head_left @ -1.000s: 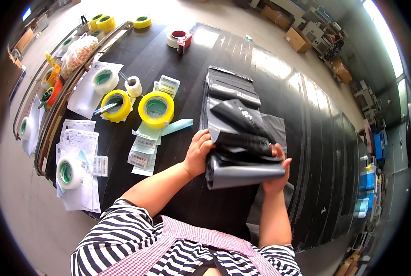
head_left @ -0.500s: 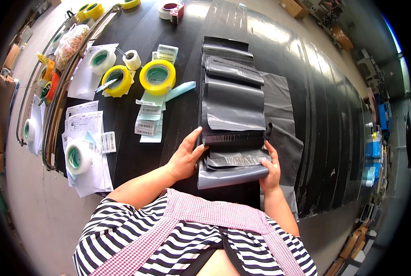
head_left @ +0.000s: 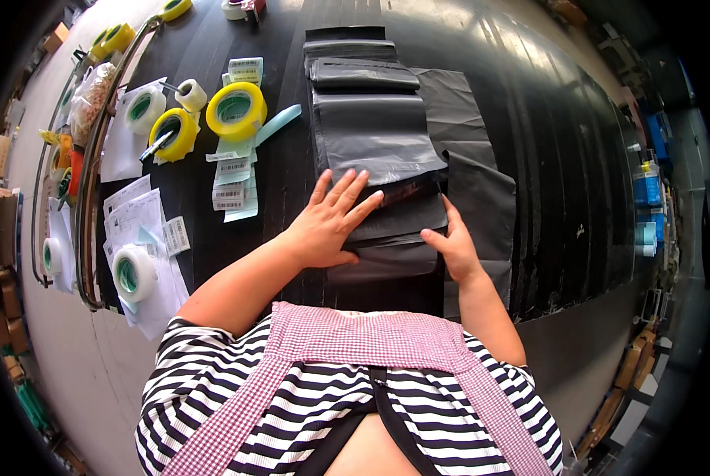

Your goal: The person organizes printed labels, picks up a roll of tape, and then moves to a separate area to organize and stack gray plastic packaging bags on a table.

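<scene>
The black table (head_left: 565, 214) bears a pile of plastic bags (head_left: 371, 127); left of the pile lie labels (head_left: 232, 171) and papers (head_left: 135, 211), right of it, dark sheets (head_left: 479, 198).

A black-and-white striped top (head_left: 315, 404) is worn, its sleeves (head_left: 184, 357) cut well short of the hands (head_left: 327, 226) and its front edged with black trim (head_left: 405, 440). It is overlaid by a reddish-pink gingham apron bib (head_left: 363, 343) with matching straps (head_left: 232, 420).

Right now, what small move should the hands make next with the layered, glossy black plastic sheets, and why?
Perhaps the left hand should smooth the layered, glossy black plastic sheets toward the right: it lies spread on them, the right hand is at their right edge, and the layers look uneven between the two hands.
</scene>
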Demonstrator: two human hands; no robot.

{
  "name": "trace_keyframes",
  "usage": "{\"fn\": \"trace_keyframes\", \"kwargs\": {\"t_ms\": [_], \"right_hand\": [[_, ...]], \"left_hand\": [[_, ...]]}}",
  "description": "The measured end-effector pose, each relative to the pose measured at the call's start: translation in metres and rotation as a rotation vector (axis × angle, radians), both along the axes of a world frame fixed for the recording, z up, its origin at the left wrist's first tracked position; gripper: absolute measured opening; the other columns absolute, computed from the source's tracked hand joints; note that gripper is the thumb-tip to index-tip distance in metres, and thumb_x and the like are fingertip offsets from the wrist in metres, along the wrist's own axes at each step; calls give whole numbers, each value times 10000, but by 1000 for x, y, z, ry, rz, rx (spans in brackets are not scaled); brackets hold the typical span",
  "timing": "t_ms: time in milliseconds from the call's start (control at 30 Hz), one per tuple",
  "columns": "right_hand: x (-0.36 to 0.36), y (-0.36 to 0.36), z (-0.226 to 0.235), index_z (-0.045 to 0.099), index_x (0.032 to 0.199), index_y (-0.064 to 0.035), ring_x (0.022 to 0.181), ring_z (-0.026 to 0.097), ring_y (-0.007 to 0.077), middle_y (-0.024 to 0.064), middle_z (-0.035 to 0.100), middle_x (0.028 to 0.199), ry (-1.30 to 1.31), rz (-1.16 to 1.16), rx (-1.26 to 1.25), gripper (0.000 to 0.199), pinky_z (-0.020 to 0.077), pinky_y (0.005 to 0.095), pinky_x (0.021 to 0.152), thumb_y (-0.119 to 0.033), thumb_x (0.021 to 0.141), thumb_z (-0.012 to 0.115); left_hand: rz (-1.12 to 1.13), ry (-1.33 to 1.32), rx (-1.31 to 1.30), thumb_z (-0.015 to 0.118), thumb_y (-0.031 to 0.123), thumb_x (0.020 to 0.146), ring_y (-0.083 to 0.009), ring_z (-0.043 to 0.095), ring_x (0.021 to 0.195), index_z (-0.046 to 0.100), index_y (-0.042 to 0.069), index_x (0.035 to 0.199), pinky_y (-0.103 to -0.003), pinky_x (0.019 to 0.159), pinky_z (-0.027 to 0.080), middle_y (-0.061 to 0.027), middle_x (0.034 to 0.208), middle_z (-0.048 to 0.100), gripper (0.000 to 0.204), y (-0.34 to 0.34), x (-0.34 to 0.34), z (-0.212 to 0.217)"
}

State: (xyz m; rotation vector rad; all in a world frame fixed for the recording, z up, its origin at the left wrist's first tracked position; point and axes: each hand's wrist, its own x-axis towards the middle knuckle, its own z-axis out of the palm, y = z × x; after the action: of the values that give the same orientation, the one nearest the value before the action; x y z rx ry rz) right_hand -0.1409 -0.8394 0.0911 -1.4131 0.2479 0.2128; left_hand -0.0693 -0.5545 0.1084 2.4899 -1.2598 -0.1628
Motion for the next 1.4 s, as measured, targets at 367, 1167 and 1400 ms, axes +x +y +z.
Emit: {"fn": "trace_keyframes", "kwargs": {"t_ms": [367, 1167, 1400], "right_hand": [[-19, 1, -38, 164, 1571, 21, 1455, 326, 272, 212, 313, 1572, -87, -112, -107, 973, 262, 351, 1185, -26, 818, 779], [24, -15, -1, 252, 1520, 97, 1409, 394, 296, 217, 382, 1520, 188, 48, -87, 843, 351, 384, 1151, -204, 899, 736], [42, 5, -5, 350, 1479, 75, 1293, 497, 364, 237, 452, 1401, 133, 43, -774, 905, 415, 397, 1091, -239, 778, 828]], "left_hand": [[-95, -44, -81, 705, 254, 866, -321, 612, 1159, 656, 59, 1135, -403, 980, 496, -123, 1296, 640, 336, -14, 41, -4], [800, 421, -835, 709, 228, 898, -288, 586, 1183, 589, 22, 1300, -382, 992, 475, -187, 1267, 622, 467, 0, 164, -55], [289, -81, -43, 769, 512, 801, -366, 235, 1501, 405, 25, 1494, -463, 1230, 203, -191, 1585, 333, 921, -8, 125, -19]]}}
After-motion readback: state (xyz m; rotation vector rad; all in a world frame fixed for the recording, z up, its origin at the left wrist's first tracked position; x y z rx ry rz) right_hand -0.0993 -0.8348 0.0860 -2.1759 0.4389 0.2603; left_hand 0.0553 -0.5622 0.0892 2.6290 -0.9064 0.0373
